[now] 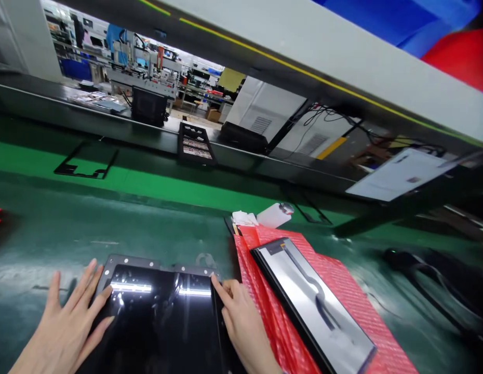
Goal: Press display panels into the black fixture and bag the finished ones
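A dark, glossy display panel (163, 322) lies in front of me on the green bench, with a grey strip (140, 262) bearing white dots along its far edge. My left hand (68, 324) is open and spread, its index finger and thumb touching the panel's left edge. At the far right corner, my right hand (245, 324) presses with a stretched index fingertip. Its thumb is apart from that fingertip, and the other fingers are curled. Beside it, a second display panel (315, 306) with a silvery back and a dark ribbon cable rests on red bubble wrap (352, 291).
A white bottle (273, 215) with a metal cap lies beyond the bubble wrap. Black frames (85, 174) and a black tray of small parts (195, 145) sit farther back. A shelf (265, 31) crosses overhead. Dark blurred cables (424, 291) lie at right.
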{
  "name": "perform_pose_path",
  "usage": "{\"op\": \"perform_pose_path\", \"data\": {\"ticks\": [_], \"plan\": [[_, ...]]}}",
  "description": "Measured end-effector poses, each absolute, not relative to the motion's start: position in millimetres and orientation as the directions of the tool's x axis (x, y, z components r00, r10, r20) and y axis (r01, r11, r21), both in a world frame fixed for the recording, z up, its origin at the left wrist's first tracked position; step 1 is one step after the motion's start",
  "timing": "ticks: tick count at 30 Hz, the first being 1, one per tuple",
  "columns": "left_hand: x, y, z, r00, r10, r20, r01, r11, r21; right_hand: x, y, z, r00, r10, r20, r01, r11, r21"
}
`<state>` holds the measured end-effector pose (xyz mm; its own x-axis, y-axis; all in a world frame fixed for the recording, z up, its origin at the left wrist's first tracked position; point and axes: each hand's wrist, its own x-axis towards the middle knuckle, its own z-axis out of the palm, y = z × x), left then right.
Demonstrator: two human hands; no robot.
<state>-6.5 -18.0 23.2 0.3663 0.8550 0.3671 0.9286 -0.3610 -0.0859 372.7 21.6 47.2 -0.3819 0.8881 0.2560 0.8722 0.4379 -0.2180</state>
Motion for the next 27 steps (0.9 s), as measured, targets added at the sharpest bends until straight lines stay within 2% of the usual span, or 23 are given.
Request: {"op": "perform_pose_path", "data": {"ticks": [2,4,7,10,13,17,20,24,27], "plan": [[0,-8,26,0.345,0.857,0.383,0.934,-0.354,-0.051,371,22,41,-0.43,0.863,0.264,0.887,0.458,-0.054],[3,0,26,0.319,0.862,0.393,0.936,-0.353,0.015,368,21,34,-0.46,0.844,0.276,0.884,0.465,0.052],[5,5,22,0.273,0.878,0.392,0.93,-0.345,0.124,363,19,26,-0.463,0.836,0.294,0.882,0.468,0.058],[6,5,20,0.263,0.89,0.373,0.923,-0.344,0.17,359,20,22,-0.434,0.852,0.291,0.889,0.458,-0.016],[6,5,25,0.258,0.903,0.342,0.933,-0.325,0.153,354,22,25,-0.39,0.882,0.265,0.893,0.433,-0.126],[2,2,31,0.288,0.909,0.302,0.941,-0.327,0.085,355,10,41,-0.373,0.908,0.191,0.793,0.419,-0.442],[-10,-11,28,0.338,0.9,0.273,0.919,-0.379,0.111,368,-14,54,-0.308,0.941,0.139,0.68,0.32,-0.659],[-32,-37,24,0.444,0.876,0.188,0.841,-0.48,0.249,389,-44,62,-0.198,0.961,-0.193,0.57,-0.047,-0.82],[-40,-48,27,0.442,0.883,0.156,0.825,-0.469,0.315,392,-45,64,-0.229,0.902,-0.366,0.569,-0.181,-0.802]]}}
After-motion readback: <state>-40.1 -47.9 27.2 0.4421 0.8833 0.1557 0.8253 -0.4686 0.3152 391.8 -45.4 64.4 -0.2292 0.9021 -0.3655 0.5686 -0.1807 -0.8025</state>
